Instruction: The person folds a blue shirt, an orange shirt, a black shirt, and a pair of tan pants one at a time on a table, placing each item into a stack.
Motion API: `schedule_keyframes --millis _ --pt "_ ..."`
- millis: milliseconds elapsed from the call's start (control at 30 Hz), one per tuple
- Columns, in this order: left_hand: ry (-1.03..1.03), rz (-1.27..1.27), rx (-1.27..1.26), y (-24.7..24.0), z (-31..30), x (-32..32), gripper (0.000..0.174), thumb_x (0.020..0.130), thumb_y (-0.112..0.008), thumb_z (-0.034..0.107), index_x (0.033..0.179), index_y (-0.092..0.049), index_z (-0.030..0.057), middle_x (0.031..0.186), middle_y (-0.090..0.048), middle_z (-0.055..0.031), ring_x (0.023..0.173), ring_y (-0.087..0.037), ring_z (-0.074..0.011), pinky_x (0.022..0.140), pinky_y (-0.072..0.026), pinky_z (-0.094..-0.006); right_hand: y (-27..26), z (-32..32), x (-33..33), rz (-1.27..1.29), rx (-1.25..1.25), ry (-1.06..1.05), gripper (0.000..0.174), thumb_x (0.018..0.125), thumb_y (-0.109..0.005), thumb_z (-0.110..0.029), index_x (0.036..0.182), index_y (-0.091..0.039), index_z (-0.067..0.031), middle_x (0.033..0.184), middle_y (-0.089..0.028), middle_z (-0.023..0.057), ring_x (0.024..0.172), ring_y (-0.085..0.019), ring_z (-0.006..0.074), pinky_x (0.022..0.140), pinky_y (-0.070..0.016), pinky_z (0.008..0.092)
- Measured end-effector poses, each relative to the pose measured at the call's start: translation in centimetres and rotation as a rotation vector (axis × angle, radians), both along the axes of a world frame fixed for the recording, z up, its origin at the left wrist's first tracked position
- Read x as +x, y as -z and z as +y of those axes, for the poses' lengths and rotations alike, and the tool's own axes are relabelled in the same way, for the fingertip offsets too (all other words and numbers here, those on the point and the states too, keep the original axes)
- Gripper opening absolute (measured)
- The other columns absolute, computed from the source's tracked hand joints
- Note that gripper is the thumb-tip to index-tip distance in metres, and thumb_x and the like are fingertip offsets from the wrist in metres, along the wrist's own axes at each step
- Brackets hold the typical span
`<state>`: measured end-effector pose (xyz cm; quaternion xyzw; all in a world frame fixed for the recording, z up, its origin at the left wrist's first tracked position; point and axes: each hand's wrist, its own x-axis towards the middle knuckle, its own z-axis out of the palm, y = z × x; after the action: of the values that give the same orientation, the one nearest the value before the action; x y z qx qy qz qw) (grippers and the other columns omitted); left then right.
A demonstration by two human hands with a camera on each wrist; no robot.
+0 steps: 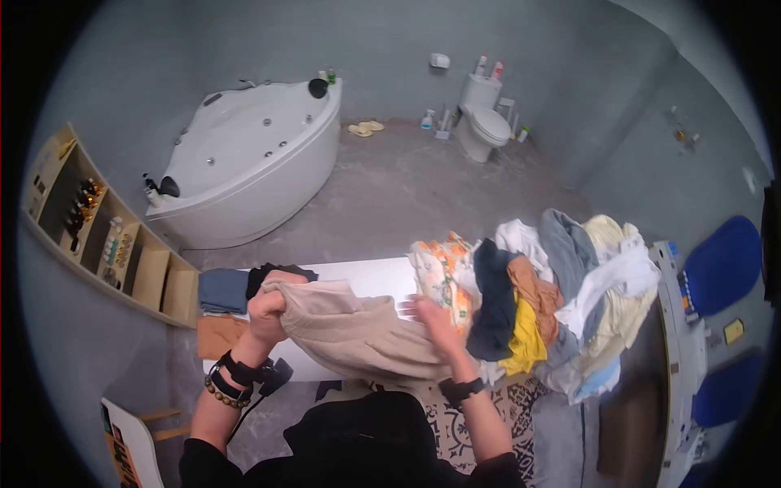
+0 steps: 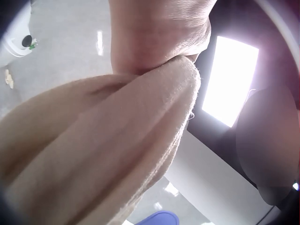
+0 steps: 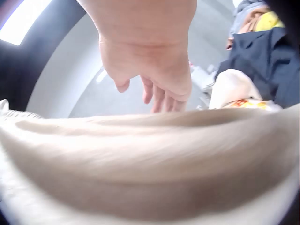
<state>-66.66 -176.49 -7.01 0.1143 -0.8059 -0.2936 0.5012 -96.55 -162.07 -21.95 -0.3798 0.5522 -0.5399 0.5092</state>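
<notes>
My left hand (image 1: 267,313) grips a beige garment (image 1: 366,337) by its gathered upper edge, and the cloth hangs across to the right over the white table. A paler pinkish part shows along its top. In the left wrist view, the bunched beige cloth (image 2: 108,136) runs out from beneath the left hand (image 2: 159,35). My right hand (image 1: 437,325) is at the garment's right side with its fingers extended. Seen from the right wrist, that hand (image 3: 147,61) reaches past the cloth (image 3: 150,159), which hides the fingertips.
Folded clothes, blue (image 1: 223,290) and brown (image 1: 220,337), lie at the left end of the white table (image 1: 378,276), beside a black cloth (image 1: 272,276). A large heap of mixed clothes (image 1: 533,285) covers the right end. A bathtub (image 1: 277,191) stands beyond, a wooden shelf (image 1: 150,272) at left.
</notes>
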Motion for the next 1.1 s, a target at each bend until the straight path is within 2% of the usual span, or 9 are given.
schedule_keyframes --millis 200,267,300,467,533,600,733,967,1100 --pt "-0.224 0.151 0.168 -0.4 1.8 3.7 0.005 0.077 -0.065 0.002 0.081 -0.067 -0.0014 0.098 -0.066 -0.0136 0.086 -0.063 -0.0218 0.078 -0.0494 -0.0336 -2.7 2.5 9.0 0.25 -0.046 -0.225 0.041 0.099 -0.05 -0.031 0.123 -0.055 0.0015 0.115 -0.064 0.0148 0.109 -0.057 0.0205 0.099 -0.0417 0.0317" --pt "-0.086 0.601 0.844 -2.2 3.0 5.0 0.022 0.089 -0.054 0.022 0.088 -0.061 0.0004 0.09 -0.065 -0.0092 0.088 -0.062 -0.0216 0.078 -0.0519 -0.04 -0.8 4.0 8.1 0.292 -0.026 -0.193 0.041 0.099 -0.051 -0.031 0.124 -0.054 0.001 0.115 -0.064 0.0151 0.109 -0.058 0.0209 0.097 -0.0429 0.032" --pt "-0.087 0.606 0.838 -2.5 3.8 4.9 0.022 0.089 -0.054 0.022 0.088 -0.061 0.0004 0.09 -0.065 -0.0092 0.088 -0.062 -0.0216 0.078 -0.0519 -0.04 0.6 4.7 7.7 0.324 -0.007 -0.167 0.041 0.098 -0.052 -0.031 0.124 -0.054 0.0004 0.115 -0.063 0.0154 0.109 -0.058 0.0212 0.096 -0.044 0.0324" --pt "-0.09 0.327 0.687 -4.6 10.1 2.8 0.022 0.085 -0.051 0.008 0.098 -0.065 -0.0028 0.097 -0.066 -0.0097 0.081 -0.064 -0.0161 0.075 -0.0534 -0.0317 1.4 8.6 5.3 0.263 -0.028 -0.172 0.042 0.099 -0.051 -0.029 0.131 -0.049 -0.0024 0.122 -0.06 0.0149 0.112 -0.057 0.0215 0.096 -0.0446 0.0331" --pt "0.428 0.122 1.006 -3.9 11.9 0.9 0.03 0.079 -0.048 0.004 0.102 -0.065 -0.0055 0.097 -0.067 -0.0084 0.081 -0.062 -0.0129 0.075 -0.0507 -0.0278 -1.9 9.8 6.2 -0.073 -0.131 -0.2 0.045 0.1 -0.049 -0.027 0.138 -0.041 -0.0032 0.129 -0.055 0.0136 0.118 -0.053 0.0213 0.1 -0.0414 0.0339" --pt "0.355 -0.274 0.938 -3.8 15.0 -2.0 0.034 0.075 -0.044 0.002 0.101 -0.064 -0.0084 0.089 -0.066 -0.005 0.08 -0.058 -0.0103 0.074 -0.0471 -0.0239 -4.6 11.2 7.1 -0.12 -0.264 -0.257 0.049 0.1 -0.045 -0.019 0.144 -0.033 -0.003 0.139 -0.046 0.014 0.128 -0.044 0.0232 0.107 -0.0337 0.0354" --pt "0.356 -0.507 0.898 -2.3 19.9 -4.7 0.024 0.085 -0.052 0.012 0.096 -0.064 -0.0055 0.076 -0.061 -0.0015 0.074 -0.051 -0.0085 0.07 -0.0442 -0.0248 -6.5 13.9 8.7 -0.037 -0.289 -0.227 0.049 0.098 -0.045 -0.016 0.144 -0.033 -0.0025 0.144 -0.042 0.0156 0.136 -0.037 0.0251 0.111 -0.0286 0.0347" --pt "0.231 -0.604 0.685 -2.7 24.6 -3.7 0.018 0.085 -0.057 0.016 0.085 -0.059 -0.0015 0.07 -0.056 -0.0069 0.071 -0.048 -0.0099 0.067 -0.0443 -0.0284 -4.9 20.4 9.0 0.29 -0.02 -0.433 0.029 0.083 -0.064 -0.014 0.105 -0.06 0.0043 0.094 -0.067 0.0164 0.085 -0.066 0.0247 0.077 -0.0506 0.0356" --pt "0.122 -0.591 0.671 -3.4 25.6 -1.9 0.016 0.077 -0.056 0.012 0.085 -0.06 -0.0016 0.07 -0.058 -0.0124 0.067 -0.052 -0.0152 0.066 -0.0461 -0.0319 -2.1 22.6 8.8 0.598 -0.212 -0.298 0.033 0.074 -0.065 -0.004 0.106 -0.062 -0.0012 0.096 -0.063 0.0194 0.089 -0.063 0.0359 0.078 -0.0499 0.0371"
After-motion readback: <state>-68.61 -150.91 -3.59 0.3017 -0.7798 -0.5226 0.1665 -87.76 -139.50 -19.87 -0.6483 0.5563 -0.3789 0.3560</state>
